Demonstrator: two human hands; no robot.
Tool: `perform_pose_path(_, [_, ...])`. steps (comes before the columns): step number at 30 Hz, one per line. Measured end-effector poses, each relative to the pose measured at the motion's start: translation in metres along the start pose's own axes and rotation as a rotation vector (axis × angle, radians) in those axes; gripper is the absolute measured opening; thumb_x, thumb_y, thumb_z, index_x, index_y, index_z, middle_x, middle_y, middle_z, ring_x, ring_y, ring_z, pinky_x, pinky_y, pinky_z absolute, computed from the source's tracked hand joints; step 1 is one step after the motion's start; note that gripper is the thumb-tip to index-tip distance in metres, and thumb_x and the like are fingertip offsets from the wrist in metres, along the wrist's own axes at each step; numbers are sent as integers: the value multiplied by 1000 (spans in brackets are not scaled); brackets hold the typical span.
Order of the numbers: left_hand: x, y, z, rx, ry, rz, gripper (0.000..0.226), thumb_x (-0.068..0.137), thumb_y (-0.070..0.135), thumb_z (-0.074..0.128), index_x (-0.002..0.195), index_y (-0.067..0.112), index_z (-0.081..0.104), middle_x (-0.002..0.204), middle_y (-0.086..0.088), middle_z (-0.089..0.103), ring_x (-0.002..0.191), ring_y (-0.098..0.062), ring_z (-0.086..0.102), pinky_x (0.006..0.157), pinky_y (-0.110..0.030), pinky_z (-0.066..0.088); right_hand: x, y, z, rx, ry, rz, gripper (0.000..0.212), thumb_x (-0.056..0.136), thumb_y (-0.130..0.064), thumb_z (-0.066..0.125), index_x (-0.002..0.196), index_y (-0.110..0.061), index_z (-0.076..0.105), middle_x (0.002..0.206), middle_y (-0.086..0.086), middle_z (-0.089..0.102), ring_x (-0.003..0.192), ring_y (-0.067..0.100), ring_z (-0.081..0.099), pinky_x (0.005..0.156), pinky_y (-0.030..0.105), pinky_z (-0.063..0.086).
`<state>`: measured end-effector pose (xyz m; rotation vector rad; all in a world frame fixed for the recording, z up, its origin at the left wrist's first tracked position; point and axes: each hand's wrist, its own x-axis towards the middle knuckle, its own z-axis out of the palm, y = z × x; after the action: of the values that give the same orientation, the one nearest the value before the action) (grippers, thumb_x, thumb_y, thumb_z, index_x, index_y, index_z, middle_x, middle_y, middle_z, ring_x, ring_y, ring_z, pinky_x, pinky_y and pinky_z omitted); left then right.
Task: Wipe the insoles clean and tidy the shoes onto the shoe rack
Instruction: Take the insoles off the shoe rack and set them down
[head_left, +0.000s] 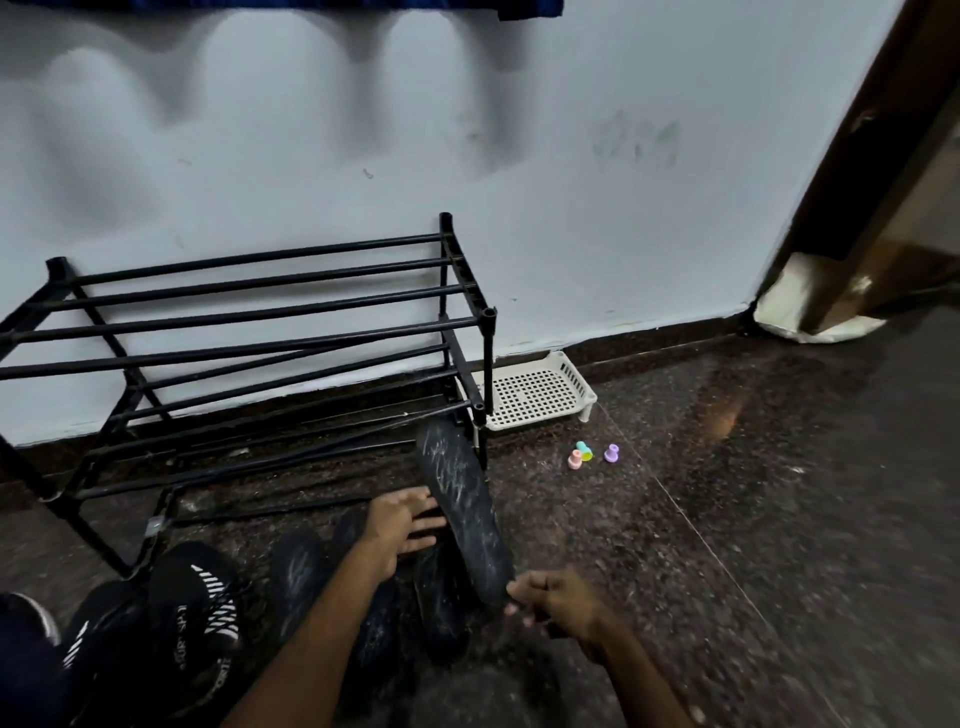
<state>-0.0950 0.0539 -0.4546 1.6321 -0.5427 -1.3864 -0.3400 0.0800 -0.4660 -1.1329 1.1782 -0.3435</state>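
Observation:
A long black insole (460, 499) with whitish dusty streaks is lifted off the floor, its toe pointing at the rack's right foot. My right hand (556, 600) pinches the insole's near end. My left hand (402, 522) lies with straight fingers against the insole's left edge. Below the hands, other dusty dark insoles or shoes (298, 577) lie on the floor. A pair of black sneakers (200, 618) with white stripes stands at lower left. The black metal shoe rack (249, 338) stands against the white wall with bare bars.
A white perforated plastic tray (535, 392) lies on the floor right of the rack. Three small pastel plastic pieces (589, 454) sit in front of it. Dark speckled stone floor stretches right. A brown door frame (852, 218) stands at far right.

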Motion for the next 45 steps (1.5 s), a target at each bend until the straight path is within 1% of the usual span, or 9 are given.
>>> perform_pose_path(6, [5,-34,25,115,-86,-104,30,102,9,49,131,6,56,128,-13,64,94,-24,71,68,-37,59,-2,50,-14,-24,2,132,21,94,-29,64,76,-17,65,73,-5,70,52,0,50,47,14,36])
perform_pose_path(11, [22,-52,38,182,-100,-184,16,103,6,45,102,13,59,130,-14,62,94,-23,69,69,-39,59,7,63,-20,-3,53,194,22,95,-26,63,74,-19,65,71,-4,71,51,1,49,47,14,35])
perform_pose_path(17, [46,-70,45,293,-135,-237,22,104,10,44,123,7,55,135,-15,58,111,-32,62,76,-43,57,29,75,-18,-41,120,271,23,97,-24,61,76,-15,64,69,-1,69,46,4,47,44,16,34])
perform_pose_path(24, [52,-85,38,332,-118,-263,13,105,12,41,111,11,53,130,-13,60,102,-28,62,81,-45,56,44,75,-5,-208,124,364,17,98,-17,52,88,-15,65,60,0,68,39,9,47,38,15,33])
perform_pose_path(28, [47,-83,36,372,-123,-229,20,104,16,45,120,10,56,129,-11,60,102,-27,63,85,-45,56,52,81,-8,-448,141,408,19,89,-20,58,84,-10,73,74,6,74,51,14,60,60,28,58])
perform_pose_path(35, [26,-70,37,475,-118,-98,43,102,21,51,143,10,46,127,-5,60,97,-22,64,63,-33,55,34,57,-10,-578,292,331,29,62,-37,63,69,-10,70,70,1,70,67,15,68,61,27,56])
perform_pose_path(38, [19,-64,45,573,-126,6,43,101,21,52,143,10,46,115,-5,62,92,-22,65,60,-30,53,29,44,-3,-554,434,264,32,68,-40,59,65,-8,62,69,2,66,67,21,65,60,27,48])
perform_pose_path(42, [10,-55,51,686,-165,139,48,100,21,55,145,9,44,131,-8,62,110,-26,63,84,-34,52,23,31,3,-528,686,167,43,83,-46,59,73,-4,66,74,8,67,71,26,65,64,29,49])
perform_pose_path(45, [4,-49,52,766,-193,201,51,101,24,53,148,8,40,140,-7,56,124,-24,55,99,-33,46,18,30,2,-602,608,157,30,91,-41,55,97,-13,66,99,9,69,92,27,66,76,32,51])
